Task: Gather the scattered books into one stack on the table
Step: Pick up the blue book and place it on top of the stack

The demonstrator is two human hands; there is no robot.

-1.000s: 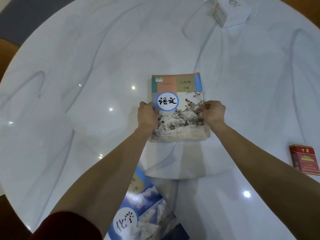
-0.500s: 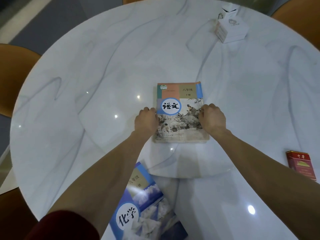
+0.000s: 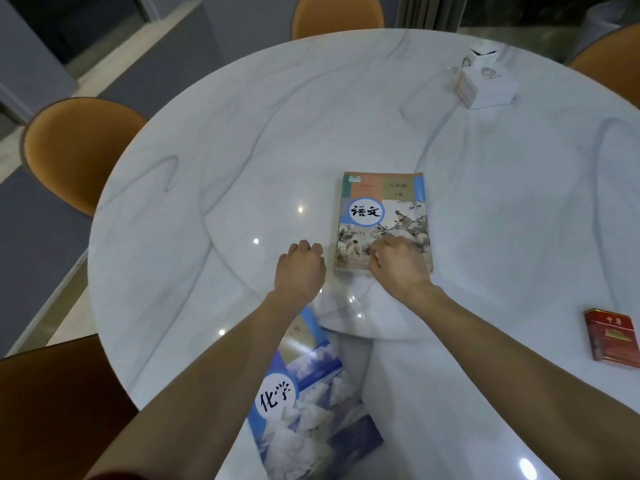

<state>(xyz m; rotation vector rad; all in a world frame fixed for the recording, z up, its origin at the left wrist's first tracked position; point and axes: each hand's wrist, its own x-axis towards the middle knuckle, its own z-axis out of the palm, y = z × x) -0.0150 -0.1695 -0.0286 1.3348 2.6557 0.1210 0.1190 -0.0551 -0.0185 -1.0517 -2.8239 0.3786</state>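
Note:
A stack of books topped by a Chinese-language textbook (image 3: 382, 216) lies flat near the middle of the round white marble table (image 3: 242, 150). My right hand (image 3: 398, 266) hovers over the stack's near edge, fingers curled, holding nothing. My left hand (image 3: 300, 268) is a loose fist just left of the stack, apart from it. A blue chemistry textbook (image 3: 308, 400) lies askew at the table's near edge, partly hidden under my left forearm.
A red cigarette pack (image 3: 611, 339) lies at the right edge. A white box (image 3: 485, 84) sits at the far right. Orange chairs (image 3: 76, 150) ring the table on the left and far sides.
Both hands have let go of the stack's sides and drawn back toward me. The left hand is now off the book. The camera has tilted up.

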